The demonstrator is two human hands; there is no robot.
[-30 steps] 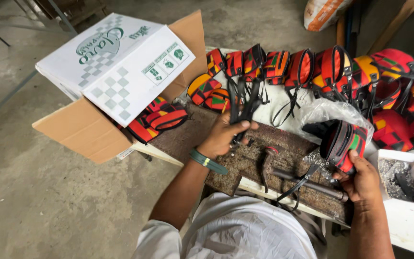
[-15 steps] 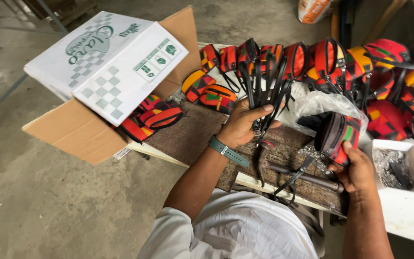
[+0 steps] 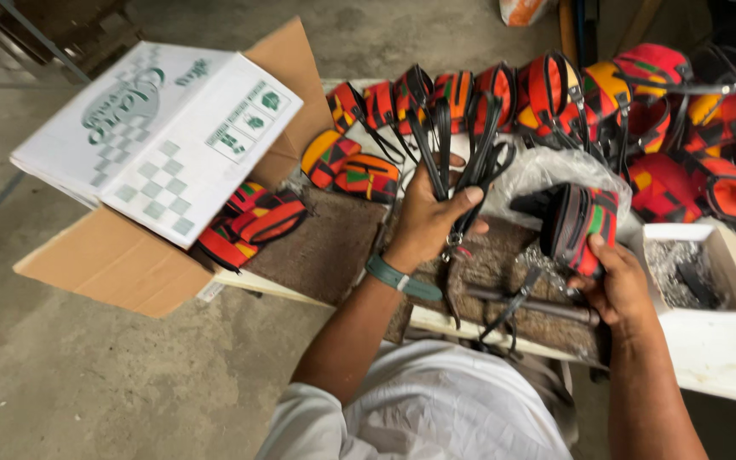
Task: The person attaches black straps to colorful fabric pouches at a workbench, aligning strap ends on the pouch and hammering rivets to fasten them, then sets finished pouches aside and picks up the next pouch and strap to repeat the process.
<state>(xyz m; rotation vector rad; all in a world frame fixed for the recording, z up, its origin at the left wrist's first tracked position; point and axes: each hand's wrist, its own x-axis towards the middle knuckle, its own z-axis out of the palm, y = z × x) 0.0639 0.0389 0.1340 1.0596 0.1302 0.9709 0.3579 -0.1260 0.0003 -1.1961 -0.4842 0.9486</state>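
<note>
My left hand (image 3: 428, 220) grips a bundle of black straps (image 3: 470, 149) and holds them up above the brown work mat (image 3: 334, 247). A green band sits on that wrist. My right hand (image 3: 617, 281) holds a small pouch (image 3: 579, 226) of red, green and black patterned cloth, with a black strap dangling from it. A metal rod (image 3: 538, 305) lies on the mat between the two hands.
A row of red and orange patterned pouches (image 3: 555, 89) lines the back of the table. A white printed box (image 3: 163, 128) rests on an open cardboard box (image 3: 112, 264) at the left, with more pouches (image 3: 253, 221) beneath. A white tray (image 3: 700, 273) of small metal parts stands at the right.
My left hand has picked the black straps off the mat and raised them toward the row of pouches. My right hand kept hold of the pouch.
</note>
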